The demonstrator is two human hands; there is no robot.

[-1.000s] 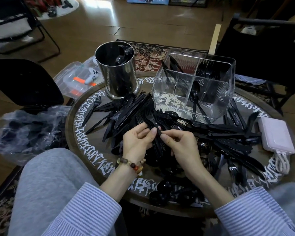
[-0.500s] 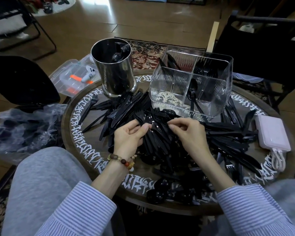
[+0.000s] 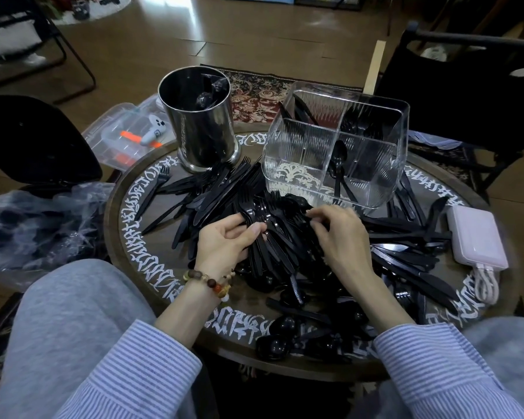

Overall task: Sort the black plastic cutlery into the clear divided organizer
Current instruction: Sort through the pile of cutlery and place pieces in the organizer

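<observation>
Both hands have dropped from mid-air pinching a single piece down into the pile since a second ago; right hand slid forward toward the organizer. Left to right: plastic bag (image 3: 34,225) off the table edge, lidded clear box (image 3: 124,137) behind it, steel canister (image 3: 200,122) with a few pieces standing in it. Left hand (image 3: 227,240) lies palm-up with fingers curled around a bunch of forks (image 3: 260,213), thumb pinning them, probably collecting one type into a bundle so they go in together. Right hand (image 3: 336,234) has fingers bent, tips picking at the cutlery pile (image 3: 285,252); can't tell if it actually grips a piece. Organizer (image 3: 403,131) stands just beyond the hands: one spoon in the near right cell, dark pieces in both far cells, near left cell looks empty. Task is early, judging by the bulk of cutlery spread across the table (image 3: 118,237). Knives fan out right, up to the pink power bank (image 3: 478,237) and its cable. Obstacle: pieces overlap and interlock, so pulling forks will likely drag neighbours along.
</observation>
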